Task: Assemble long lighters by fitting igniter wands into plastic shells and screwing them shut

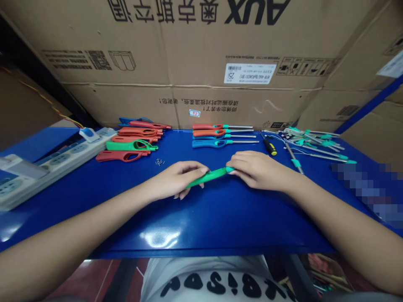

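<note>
My left hand (189, 178) is closed around a green lighter handle (211, 176), held slightly tilted above the blue table. At the handle's right end, my right hand (256, 170) pinches a teal collar (230, 169). Any metal tube behind that collar is hidden by my right fingers. Beyond my hands lie several long-nosed lighters with metal tubes, a blue one (208, 144) nearest. To the left, several lighter handles without tubes lie stacked, among them a green handle (129, 145) and a red handle (119, 156). Small screws (160, 162) lie beside them.
A screwdriver (270, 146) with a black and yellow handle lies behind my right hand. Right of it is a pile of metal tubes with teal collars and wires (310, 140). A white power strip (59, 161) runs along the left. A large cardboard box (151, 71) walls off the back.
</note>
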